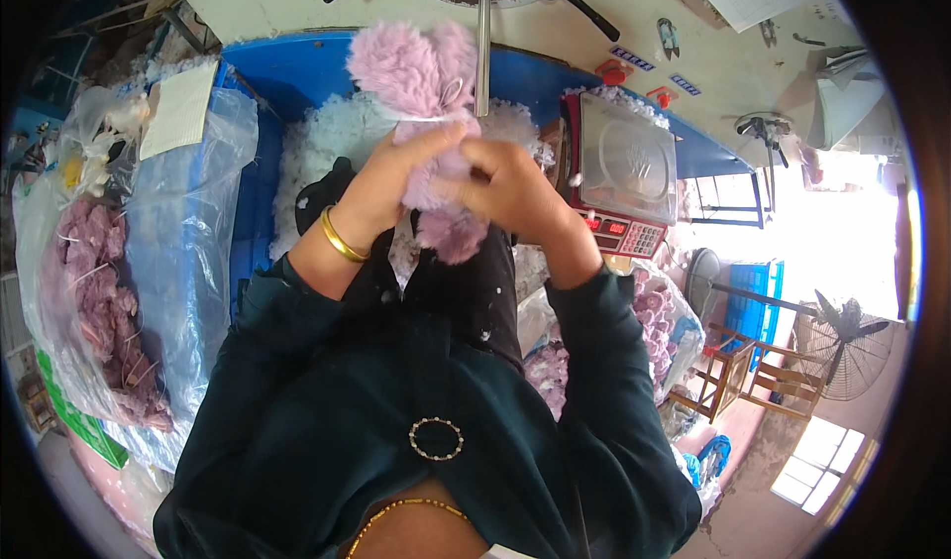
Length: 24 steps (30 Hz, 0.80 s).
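A fluffy pink-lilac plush toy [421,71] is held up in front of me, against the lower part of an upright metal tube [483,24]. My left hand [406,163] wraps the toy's middle from the left, with the thumb across it. From the right, my right hand [513,187] closes on the same stretch of plush, fingers bent. A darker mauve tuft [451,237] hangs below both hands. Near the tube's end a small ring-shaped loop [452,91] shows on the toy. The fingertips are partly hidden by the fur.
White stuffing [317,133] lies in a blue-walled bin [297,63] beneath the hands. A red digital scale [624,167] stands to the right. Clear bags with pink plush pieces [99,301] sit on the left, others [654,311] on the right. Black-handled machine parts [584,14] lie beyond.
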Motion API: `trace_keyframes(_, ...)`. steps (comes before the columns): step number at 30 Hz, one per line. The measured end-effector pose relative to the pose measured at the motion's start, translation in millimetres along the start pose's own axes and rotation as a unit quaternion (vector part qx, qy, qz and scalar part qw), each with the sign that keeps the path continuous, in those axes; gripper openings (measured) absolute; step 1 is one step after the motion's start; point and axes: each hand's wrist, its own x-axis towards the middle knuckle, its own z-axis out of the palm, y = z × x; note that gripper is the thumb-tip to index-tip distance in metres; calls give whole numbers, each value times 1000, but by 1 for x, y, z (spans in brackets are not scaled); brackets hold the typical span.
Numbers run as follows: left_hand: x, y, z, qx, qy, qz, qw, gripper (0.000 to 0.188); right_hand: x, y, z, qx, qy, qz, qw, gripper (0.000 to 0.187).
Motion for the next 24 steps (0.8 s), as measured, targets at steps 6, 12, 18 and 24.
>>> trace_keyframes(6,35,5,-7,-249,-97,-94,959,29,13,-8,-11,-181,156,-68,969,22)
trace_keyframes(12,23,0,22,231,150,196,941,37,98,39,-30,-246,252,38,935,22)
trace_keyframes(18,6,-13,16,245,115,209,940,39,65,2,-3,-198,325,41,924,21)
trace_keyframes(24,24,-2,19,285,102,225,926,38,110,32,-26,-243,299,71,920,24)
